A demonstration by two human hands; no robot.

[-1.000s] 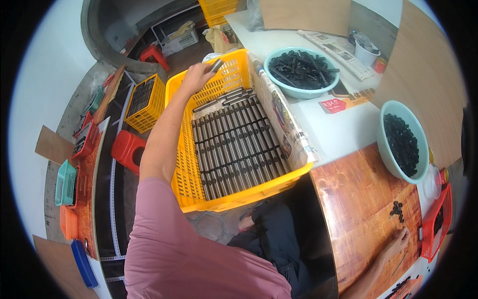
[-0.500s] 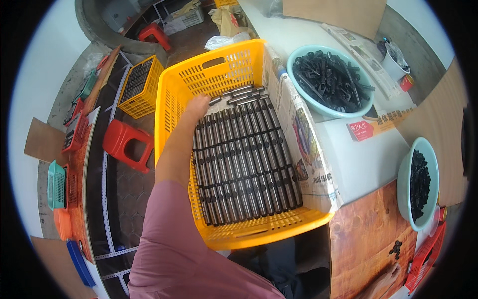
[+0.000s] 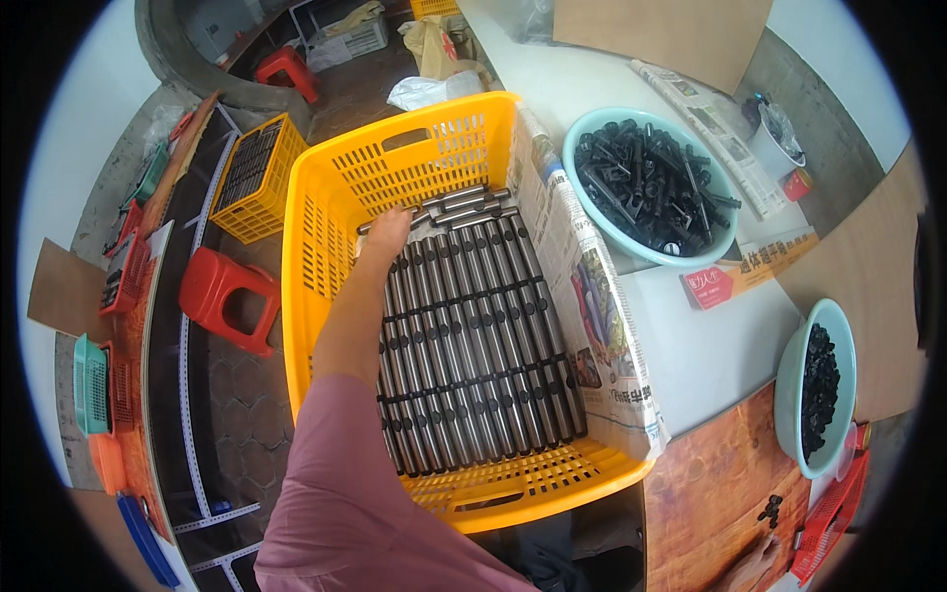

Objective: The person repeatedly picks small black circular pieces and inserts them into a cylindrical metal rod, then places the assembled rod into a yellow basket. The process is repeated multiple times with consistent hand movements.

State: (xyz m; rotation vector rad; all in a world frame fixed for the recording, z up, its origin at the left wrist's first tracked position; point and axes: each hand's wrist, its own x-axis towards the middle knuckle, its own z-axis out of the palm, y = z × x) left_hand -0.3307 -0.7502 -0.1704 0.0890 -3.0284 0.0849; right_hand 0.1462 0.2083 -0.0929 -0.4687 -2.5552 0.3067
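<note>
My left hand (image 3: 391, 230) reaches into the far left part of a yellow plastic crate (image 3: 464, 498). Its fingers are closed on a short metal tube (image 3: 366, 229), whose ends show on either side of the hand. Below the hand, dark-banded metal tubes (image 3: 473, 335) lie side by side in tight rows. A few loose tubes (image 3: 469, 203) lie crosswise at the crate's far end. What looks like part of my right hand (image 3: 752, 567) lies low on the wood-patterned table at the lower right; its fingers blend into the surface and I cannot make out their pose.
Newspaper (image 3: 592, 286) lines the crate's right wall. Light blue basins of black parts (image 3: 646, 178) and small black pieces (image 3: 821, 380) stand to the right. Several black bits (image 3: 769, 510) lie on the wooden tabletop (image 3: 705, 483). A red stool (image 3: 222, 296) and another filled yellow crate (image 3: 258, 178) are left.
The view has shifted, so the crate sits lower and slightly left. My left hand stays at the crate's far left, with a tube now lying across under its fingers.
</note>
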